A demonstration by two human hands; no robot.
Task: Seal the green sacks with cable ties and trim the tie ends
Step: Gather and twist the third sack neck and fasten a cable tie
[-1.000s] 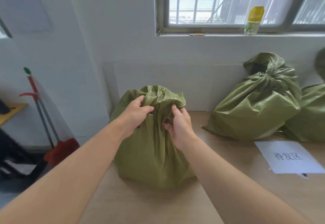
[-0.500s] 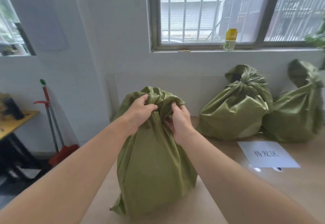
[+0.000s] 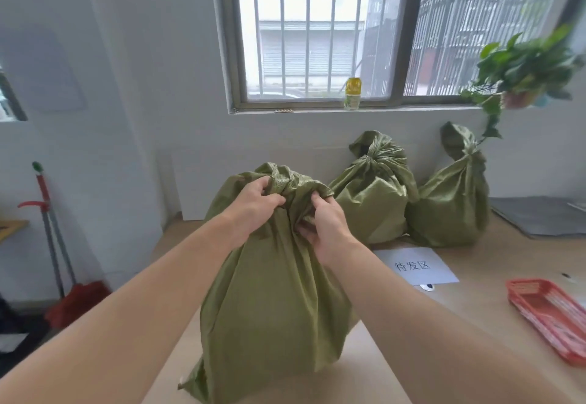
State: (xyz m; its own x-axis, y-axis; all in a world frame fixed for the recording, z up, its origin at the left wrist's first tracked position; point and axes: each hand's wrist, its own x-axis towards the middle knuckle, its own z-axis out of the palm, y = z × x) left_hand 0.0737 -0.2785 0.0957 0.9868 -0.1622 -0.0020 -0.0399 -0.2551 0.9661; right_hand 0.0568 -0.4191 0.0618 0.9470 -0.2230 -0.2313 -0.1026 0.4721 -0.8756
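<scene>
A full green sack (image 3: 269, 302) hangs upright in front of me, its bottom corner near the wooden table (image 3: 469, 295). My left hand (image 3: 253, 207) grips the bunched neck from the left. My right hand (image 3: 326, 226) pinches the gathered fabric just right of it. Two more green sacks stand against the back wall with their necks cinched: one (image 3: 374, 200) in the middle, another (image 3: 450, 203) to its right. No cable tie or cutter is visible.
A white paper label (image 3: 415, 265) lies on the table right of the held sack. A red tray (image 3: 551, 314) sits at the right edge. A grey mat (image 3: 539, 216) lies behind it. A red mop (image 3: 60, 257) leans at left; a plant (image 3: 520, 67) hangs upper right.
Both hands have lifted the sack by its neck, so it hangs longer and its bottom has come up. The view has tilted up and right, showing the red tray and plant.
</scene>
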